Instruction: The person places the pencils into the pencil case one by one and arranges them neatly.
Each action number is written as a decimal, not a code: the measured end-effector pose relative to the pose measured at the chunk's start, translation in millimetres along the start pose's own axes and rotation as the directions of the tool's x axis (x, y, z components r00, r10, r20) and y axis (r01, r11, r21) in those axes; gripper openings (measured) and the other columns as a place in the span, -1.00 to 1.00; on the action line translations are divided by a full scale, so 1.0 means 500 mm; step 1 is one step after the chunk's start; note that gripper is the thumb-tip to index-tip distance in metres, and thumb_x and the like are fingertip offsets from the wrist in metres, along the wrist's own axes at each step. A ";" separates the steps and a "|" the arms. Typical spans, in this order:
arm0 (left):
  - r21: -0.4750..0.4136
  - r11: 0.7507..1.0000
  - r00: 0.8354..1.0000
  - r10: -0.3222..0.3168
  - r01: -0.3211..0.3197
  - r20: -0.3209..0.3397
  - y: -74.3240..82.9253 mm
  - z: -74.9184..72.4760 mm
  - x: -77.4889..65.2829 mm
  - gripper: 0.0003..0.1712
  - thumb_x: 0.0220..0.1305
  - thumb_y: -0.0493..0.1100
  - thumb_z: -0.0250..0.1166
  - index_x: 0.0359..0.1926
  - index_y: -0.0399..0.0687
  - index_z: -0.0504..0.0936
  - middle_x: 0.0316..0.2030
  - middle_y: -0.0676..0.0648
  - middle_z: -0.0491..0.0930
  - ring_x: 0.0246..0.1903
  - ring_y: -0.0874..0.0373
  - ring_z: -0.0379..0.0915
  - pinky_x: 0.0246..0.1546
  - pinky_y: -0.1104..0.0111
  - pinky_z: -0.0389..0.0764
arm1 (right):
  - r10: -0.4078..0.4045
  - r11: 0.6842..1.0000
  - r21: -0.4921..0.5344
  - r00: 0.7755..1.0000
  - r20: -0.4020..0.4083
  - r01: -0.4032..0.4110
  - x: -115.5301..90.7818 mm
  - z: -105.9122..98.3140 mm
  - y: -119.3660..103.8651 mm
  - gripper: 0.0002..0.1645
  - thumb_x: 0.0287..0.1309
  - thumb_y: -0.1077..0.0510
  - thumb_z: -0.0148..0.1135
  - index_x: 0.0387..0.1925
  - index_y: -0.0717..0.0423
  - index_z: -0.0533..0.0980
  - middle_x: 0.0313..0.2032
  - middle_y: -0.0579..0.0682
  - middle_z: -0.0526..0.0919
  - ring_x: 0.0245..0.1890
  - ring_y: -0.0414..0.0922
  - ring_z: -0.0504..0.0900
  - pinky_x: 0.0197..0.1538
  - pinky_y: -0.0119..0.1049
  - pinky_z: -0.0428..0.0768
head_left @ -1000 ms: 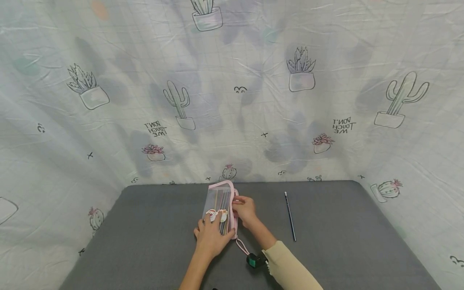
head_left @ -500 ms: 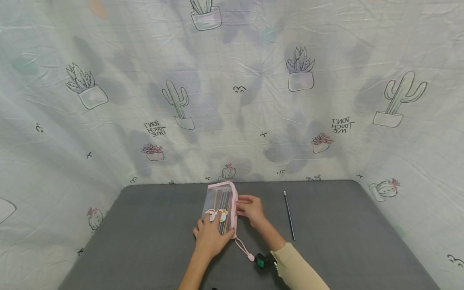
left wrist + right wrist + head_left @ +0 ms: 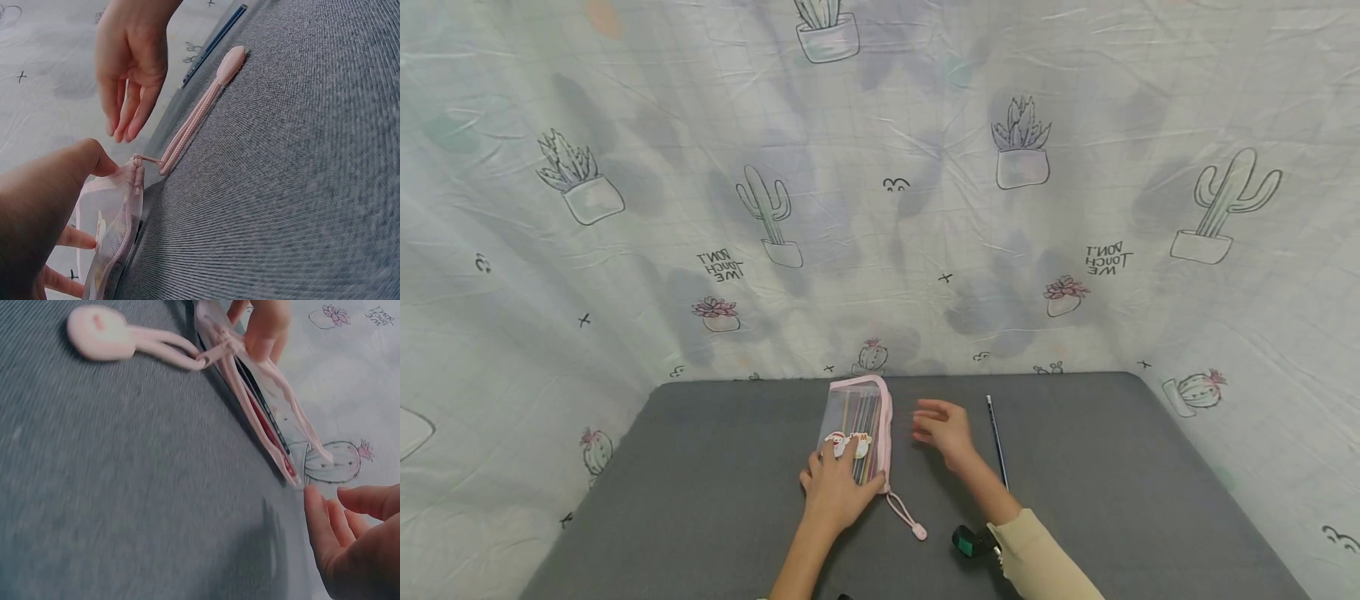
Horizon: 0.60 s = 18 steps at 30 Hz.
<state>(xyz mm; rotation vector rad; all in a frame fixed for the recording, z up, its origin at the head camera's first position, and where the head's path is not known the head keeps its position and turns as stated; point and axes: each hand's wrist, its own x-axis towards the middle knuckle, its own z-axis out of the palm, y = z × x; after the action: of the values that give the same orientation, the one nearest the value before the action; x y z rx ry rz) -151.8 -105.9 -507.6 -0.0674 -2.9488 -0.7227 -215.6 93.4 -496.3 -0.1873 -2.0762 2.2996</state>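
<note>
A clear pencil case (image 3: 842, 408) with pink zipper trim lies on the grey table, several pencils inside it. My left hand (image 3: 837, 492) rests on its near end with the fingers spread over two cartoon stickers. In the right wrist view the zipper side of the case (image 3: 256, 419) gapes, with dark and red pencils showing inside. A pink cord pull (image 3: 231, 64) hangs from the zipper slider onto the table. My right hand (image 3: 946, 429) is in the air to the right of the case, fingers loosely bent, holding nothing. Beyond it lies a dark pencil (image 3: 996, 433).
The grey table (image 3: 1112, 500) ends at a pale cloth backdrop (image 3: 895, 250) printed with cacti. A black device with a green patch (image 3: 972, 542) is at my right sleeve (image 3: 1041, 550).
My right hand has come away from the zipper side of the case and moved right, toward the loose pencil. The left hand and the case have stayed in place.
</note>
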 end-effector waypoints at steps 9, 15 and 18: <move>0.009 1.000 1.000 -0.002 0.002 0.011 0.003 -0.003 0.000 -0.08 0.19 0.35 0.41 0.41 -0.09 0.54 0.33 -0.47 0.38 0.28 -0.52 0.27 0.10 -0.43 0.31 | -0.024 0.999 -0.023 0.999 -0.033 0.023 -0.013 -0.044 -0.004 -0.57 0.31 0.53 0.23 0.19 0.63 0.49 -0.04 0.48 0.72 -0.25 -0.03 0.79 -0.25 -0.20 0.78; 0.009 1.000 1.000 -0.003 0.003 0.016 0.003 -0.004 0.000 -0.09 0.20 0.35 0.40 0.42 -0.08 0.54 0.32 -0.46 0.38 0.28 -0.51 0.28 0.09 -0.42 0.31 | -0.061 0.996 -0.063 0.997 -0.051 0.058 -0.020 -0.074 -0.010 -0.57 0.30 0.53 0.24 0.18 0.63 0.49 -0.05 0.48 0.72 -0.18 0.09 0.81 -0.24 -0.21 0.78; 0.009 1.000 1.000 -0.003 0.003 0.015 0.003 -0.004 0.000 -0.09 0.20 0.35 0.39 0.42 -0.08 0.54 0.32 -0.46 0.38 0.27 -0.51 0.28 0.09 -0.41 0.31 | -0.075 0.994 -0.087 0.995 -0.069 0.069 -0.022 -0.090 -0.015 -0.57 0.30 0.53 0.23 0.18 0.63 0.50 -0.03 0.49 0.71 -0.15 0.11 0.81 -0.22 -0.21 0.78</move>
<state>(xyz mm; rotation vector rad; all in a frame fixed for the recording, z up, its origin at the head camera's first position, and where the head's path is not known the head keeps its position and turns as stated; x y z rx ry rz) -151.3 -105.4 -504.9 -0.0683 -2.9665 -0.7119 -199.8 137.4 -492.7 -0.1911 -2.1106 2.1338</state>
